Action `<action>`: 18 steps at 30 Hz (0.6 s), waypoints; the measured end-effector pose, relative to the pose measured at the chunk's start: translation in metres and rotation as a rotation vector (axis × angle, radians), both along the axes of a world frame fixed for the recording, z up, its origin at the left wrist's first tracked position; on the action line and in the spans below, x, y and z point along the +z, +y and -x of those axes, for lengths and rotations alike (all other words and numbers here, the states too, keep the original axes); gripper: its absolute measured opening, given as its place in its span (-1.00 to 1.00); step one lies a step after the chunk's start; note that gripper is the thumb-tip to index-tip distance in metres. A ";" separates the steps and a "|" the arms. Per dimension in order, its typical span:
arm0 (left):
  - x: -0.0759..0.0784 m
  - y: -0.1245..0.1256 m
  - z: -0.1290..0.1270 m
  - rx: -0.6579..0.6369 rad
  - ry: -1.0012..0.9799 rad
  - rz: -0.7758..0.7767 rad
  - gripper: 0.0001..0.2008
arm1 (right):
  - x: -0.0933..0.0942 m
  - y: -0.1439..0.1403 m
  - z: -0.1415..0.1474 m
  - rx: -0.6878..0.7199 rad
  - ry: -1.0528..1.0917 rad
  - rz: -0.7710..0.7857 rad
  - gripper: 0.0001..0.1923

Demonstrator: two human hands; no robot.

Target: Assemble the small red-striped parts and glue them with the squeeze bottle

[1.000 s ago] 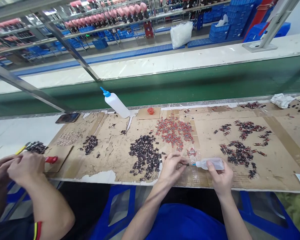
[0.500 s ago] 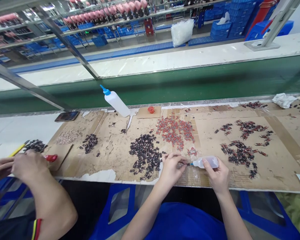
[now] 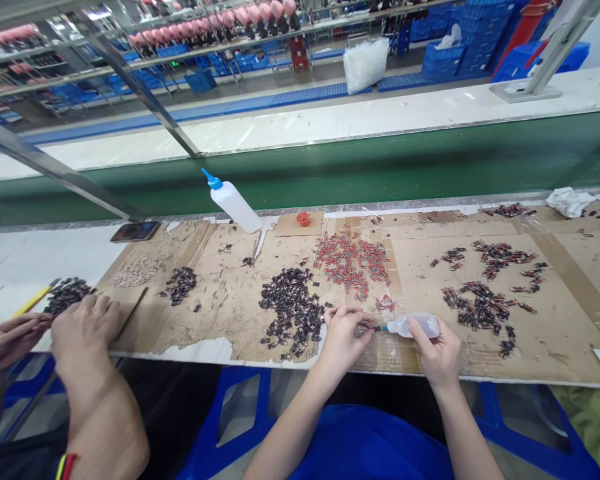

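We see a cardboard sheet point(image 3: 420, 277) bearing a heap of red parts point(image 3: 347, 263) and, nearer the front edge, a heap of black parts point(image 3: 291, 310). The right hand point(image 3: 441, 352) grasps a squeeze bottle point(image 3: 401, 326) above the cardboard, nearly level, its thumb on the body. The left hand point(image 3: 344, 338), beside the black heap, is curled with its fingertips together. We judge the bottle light and soft-walled, prone to dribble under hard pressure, and best held at mid-body, clear of the blue nozzle point(image 3: 385, 328). At the nozzle's tip lies a small dark part point(image 3: 377, 328), apparently pinched by the left fingertips; we cannot tell whether the two touch. We expect it to be light, stiff and slippery if wet, so best gripped at the end away from the nozzle.
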State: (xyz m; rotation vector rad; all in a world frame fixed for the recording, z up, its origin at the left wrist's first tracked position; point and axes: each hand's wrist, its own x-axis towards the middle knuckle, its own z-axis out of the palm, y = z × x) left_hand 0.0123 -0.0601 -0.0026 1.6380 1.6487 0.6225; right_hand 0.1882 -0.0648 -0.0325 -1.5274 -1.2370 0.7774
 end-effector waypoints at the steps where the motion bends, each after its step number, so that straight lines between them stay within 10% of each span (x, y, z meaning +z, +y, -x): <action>1: -0.001 0.000 0.000 0.000 0.000 -0.005 -0.82 | -0.001 0.000 0.000 0.011 -0.002 0.009 -0.63; 18: 0.003 0.014 0.021 0.067 0.087 -0.123 -0.93 | -0.002 0.022 -0.005 -0.112 0.241 -0.147 -0.45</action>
